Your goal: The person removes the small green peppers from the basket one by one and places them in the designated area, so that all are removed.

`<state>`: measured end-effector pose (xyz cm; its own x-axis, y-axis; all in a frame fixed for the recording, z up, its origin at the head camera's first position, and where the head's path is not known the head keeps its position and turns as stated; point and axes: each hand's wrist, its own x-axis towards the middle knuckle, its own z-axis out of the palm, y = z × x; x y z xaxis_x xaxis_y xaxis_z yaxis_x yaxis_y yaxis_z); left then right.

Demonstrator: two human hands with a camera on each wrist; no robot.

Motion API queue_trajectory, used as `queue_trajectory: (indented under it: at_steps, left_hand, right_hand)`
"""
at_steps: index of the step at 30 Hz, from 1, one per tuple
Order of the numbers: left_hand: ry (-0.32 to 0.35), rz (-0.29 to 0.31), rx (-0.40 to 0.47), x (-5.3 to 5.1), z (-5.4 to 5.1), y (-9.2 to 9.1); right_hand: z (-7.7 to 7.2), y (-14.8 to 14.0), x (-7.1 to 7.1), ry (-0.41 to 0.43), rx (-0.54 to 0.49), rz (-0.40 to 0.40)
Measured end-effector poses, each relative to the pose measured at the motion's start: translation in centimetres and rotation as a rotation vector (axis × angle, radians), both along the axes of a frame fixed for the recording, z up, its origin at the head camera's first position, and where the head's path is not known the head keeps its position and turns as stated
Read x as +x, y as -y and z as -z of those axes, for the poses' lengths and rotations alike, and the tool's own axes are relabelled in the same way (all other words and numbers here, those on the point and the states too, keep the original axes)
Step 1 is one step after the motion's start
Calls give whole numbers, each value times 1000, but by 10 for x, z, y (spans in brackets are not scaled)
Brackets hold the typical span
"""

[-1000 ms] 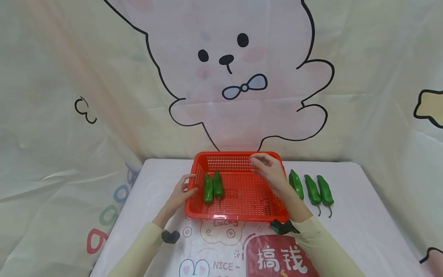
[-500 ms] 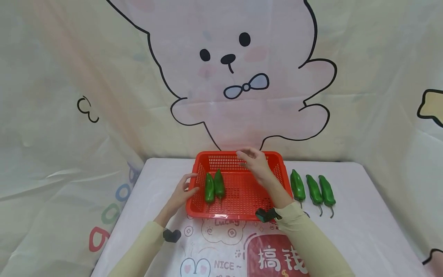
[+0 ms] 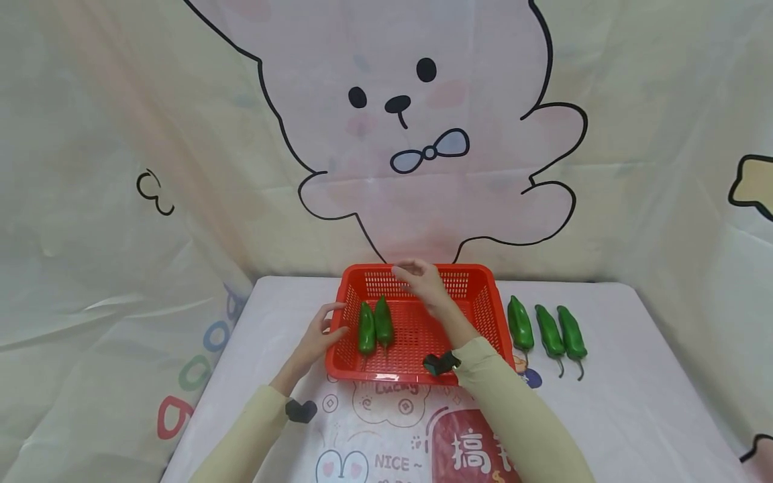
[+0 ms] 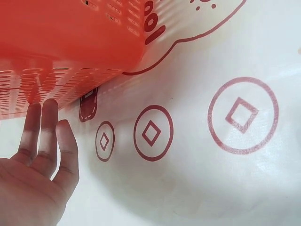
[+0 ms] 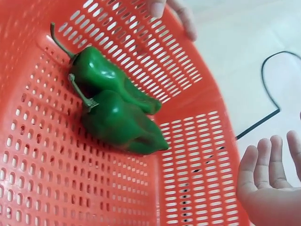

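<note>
A red plastic basket (image 3: pixel 417 367) with slotted walls stands on the table, holding two green peppers (image 3: pixel 366 330) side by side at its left. My left hand (image 3: pixel 314 339) is at the left rim. In the right wrist view its fingertips (image 5: pixel 184 21) hook over that rim, while in the left wrist view other fingers (image 4: pixel 49 129) lie against the outer wall. Above the basket's back part is my right hand (image 3: pixel 427 290), its fingers loosely bent with nothing between them. It is apart from the peppers.
Three more green peppers (image 3: pixel 548 330) lie in a row on the white tabletop (image 3: pixel 628 402), right of the basket. A printed cloth (image 3: pixel 652 201) hangs behind the table and along both sides.
My right hand has moved left above the basket, from its right side toward the middle. The left hand, basket and peppers have stayed in place.
</note>
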<state>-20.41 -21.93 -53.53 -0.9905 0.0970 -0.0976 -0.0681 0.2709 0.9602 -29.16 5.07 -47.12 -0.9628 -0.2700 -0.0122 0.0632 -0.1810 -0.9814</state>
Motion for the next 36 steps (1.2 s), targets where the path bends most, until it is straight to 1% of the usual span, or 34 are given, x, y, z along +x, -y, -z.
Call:
queue_trajectory:
  at_steps: [6,14,21,29,34,36]
  left_hand:
    - [-14,13,13,-1,1,1]
    - [-22,14,15,-1,3,3]
    - [-29,16,17,-1,2,2]
    - [-25,8,10,0,2,2]
    - [-13,2,4,0,1,1]
    - [-8,0,1,0,0,1]
  right_hand:
    - [9,9,-9,-38,117,-38]
    - [19,17,-16,-85,216,-109]
    - [33,19,-19,-75,309,-161]
    - [53,15,-18,-24,403,-237]
    - [61,12,-13,-38,484,-264]
    - [64,11,-11,-47,489,-270]
